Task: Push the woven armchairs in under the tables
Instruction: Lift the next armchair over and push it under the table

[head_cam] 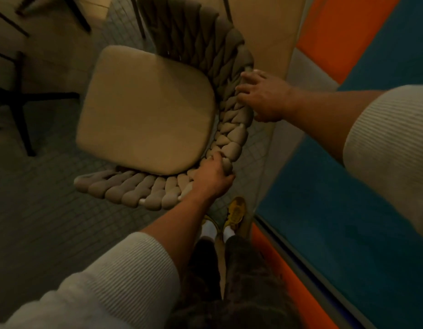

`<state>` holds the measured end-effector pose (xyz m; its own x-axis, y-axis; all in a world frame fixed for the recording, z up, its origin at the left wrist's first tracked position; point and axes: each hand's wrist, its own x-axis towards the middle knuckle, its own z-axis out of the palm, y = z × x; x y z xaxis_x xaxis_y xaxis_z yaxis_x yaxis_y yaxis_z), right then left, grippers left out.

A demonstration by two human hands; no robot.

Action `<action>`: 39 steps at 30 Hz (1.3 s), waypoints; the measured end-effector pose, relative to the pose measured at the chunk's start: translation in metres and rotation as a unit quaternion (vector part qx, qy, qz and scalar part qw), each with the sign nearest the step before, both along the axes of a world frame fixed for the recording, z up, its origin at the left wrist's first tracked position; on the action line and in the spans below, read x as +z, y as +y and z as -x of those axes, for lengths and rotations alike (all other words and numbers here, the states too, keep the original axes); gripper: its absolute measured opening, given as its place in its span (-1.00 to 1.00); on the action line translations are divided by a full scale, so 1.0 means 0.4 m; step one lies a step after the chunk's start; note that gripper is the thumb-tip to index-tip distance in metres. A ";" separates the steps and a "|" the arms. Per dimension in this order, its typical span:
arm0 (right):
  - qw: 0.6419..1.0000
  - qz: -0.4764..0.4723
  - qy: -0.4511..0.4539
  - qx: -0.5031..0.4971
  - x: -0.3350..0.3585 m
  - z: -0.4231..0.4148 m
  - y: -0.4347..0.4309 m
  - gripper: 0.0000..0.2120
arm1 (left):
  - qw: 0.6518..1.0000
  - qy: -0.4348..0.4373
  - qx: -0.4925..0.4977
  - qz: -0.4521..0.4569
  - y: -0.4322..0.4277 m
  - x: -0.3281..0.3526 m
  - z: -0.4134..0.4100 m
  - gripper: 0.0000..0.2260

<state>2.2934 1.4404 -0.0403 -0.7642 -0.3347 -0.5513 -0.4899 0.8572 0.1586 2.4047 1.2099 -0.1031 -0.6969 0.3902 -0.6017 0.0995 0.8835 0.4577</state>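
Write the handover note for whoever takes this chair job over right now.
Left hand: gripping the woven backrest rim at its near curve.
Right hand: fingers curled over the same rim, farther along.
Woven armchair: on the tiled floor, seat cushion fully exposed, facing the table at upper left.
Done: chair held with both hands.
Left: push it in under the table.

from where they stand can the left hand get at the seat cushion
Probably yes. The left hand already grips the woven backrest right at the seat cushion edge, and nothing lies on the cushion or between it and the hand.
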 end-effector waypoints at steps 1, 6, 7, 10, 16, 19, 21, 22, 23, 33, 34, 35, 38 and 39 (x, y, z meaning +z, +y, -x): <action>1.000 -0.007 0.002 0.009 -0.012 0.008 0.001 -0.39 | 1.000 0.003 0.007 -0.014 -0.005 -0.005 0.003 -0.46; 0.995 -0.089 -0.025 0.022 -0.068 0.008 -0.042 -0.46 | 0.999 0.041 -0.015 -0.031 -0.040 -0.013 0.001 -0.41; 0.995 -0.098 -0.032 0.019 -0.070 0.008 -0.051 -0.48 | 0.998 0.041 -0.007 -0.036 -0.045 -0.012 0.002 -0.42; 0.993 -0.104 -0.047 0.024 -0.067 0.028 -0.077 -0.49 | 0.998 0.053 -0.010 -0.036 -0.071 -0.006 0.009 -0.41; 0.994 -0.074 -0.068 0.041 -0.054 0.073 -0.179 -0.39 | 0.996 0.063 0.033 -0.047 -0.204 -0.002 0.049 -0.45; 0.994 -0.056 -0.076 0.061 -0.056 0.102 -0.248 -0.38 | 0.994 0.095 0.044 -0.023 -0.289 0.001 0.086 -0.49; 0.994 -0.045 -0.077 0.071 -0.061 0.126 -0.292 -0.41 | 0.992 0.118 0.050 -0.013 -0.346 0.002 0.110 -0.54; 0.993 -0.040 -0.079 0.072 -0.063 0.137 -0.312 -0.42 | 0.991 0.123 0.052 -0.003 -0.372 0.003 0.120 -0.55; 0.993 -0.038 -0.084 0.077 -0.065 0.149 -0.334 -0.41 | 0.991 0.124 0.057 0.008 -0.397 0.004 0.131 -0.56; 0.986 -0.001 -0.121 0.118 -0.073 0.235 -0.395 -0.22 | 0.989 0.108 0.086 0.052 -0.468 0.017 0.169 -0.51; 0.985 0.014 -0.119 0.124 -0.071 0.246 -0.383 -0.19 | 0.986 0.117 0.103 0.054 -0.459 0.014 0.168 -0.49; 0.984 0.030 -0.120 0.131 -0.071 0.256 -0.371 -0.16 | 0.983 0.125 0.125 0.057 -0.445 0.010 0.165 -0.44; 0.978 0.064 -0.126 0.155 -0.075 0.290 -0.349 -0.03 | 0.975 0.126 0.142 0.112 -0.383 -0.007 0.183 -0.30; 0.975 0.071 -0.134 0.165 -0.085 0.299 -0.343 -0.05 | 0.974 0.109 0.137 0.147 -0.365 -0.011 0.193 -0.35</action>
<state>2.1736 1.3030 -0.0742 -0.4365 -0.6255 -0.6467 -0.7502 0.6499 -0.1222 2.3276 1.0638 -0.1075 -0.8744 0.0052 -0.4852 -0.0914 0.9803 0.1752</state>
